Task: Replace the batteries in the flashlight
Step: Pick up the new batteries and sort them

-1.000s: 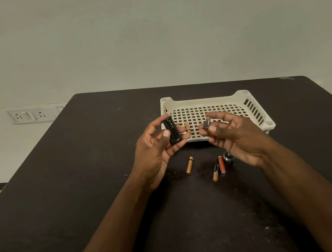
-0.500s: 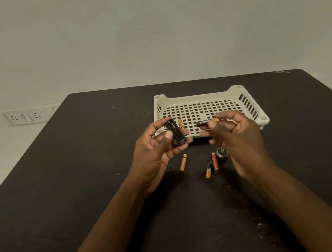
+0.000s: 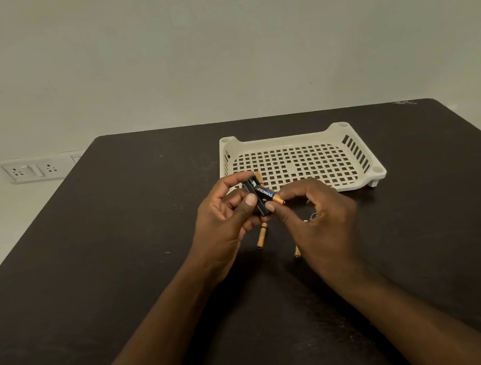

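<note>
dark table (image 3: 119, 266), white basket (image 3: 348, 129) at the far side. left hand (image 3: 224, 226) grips the black battery holder (image 3: 255, 200) above the table; right hand (image 3: 318, 217) pinches a battery (image 3: 268, 194) against it. risk: battery seats reversed or slips out if the angle is off.

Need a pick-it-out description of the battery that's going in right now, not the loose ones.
Start at the white perforated tray on the dark table; both hands meet just in front of its near-left corner. The right hand pinches the battery against the black holder gripped by the left hand. It alone is off the table, Duracell label up.
</note>
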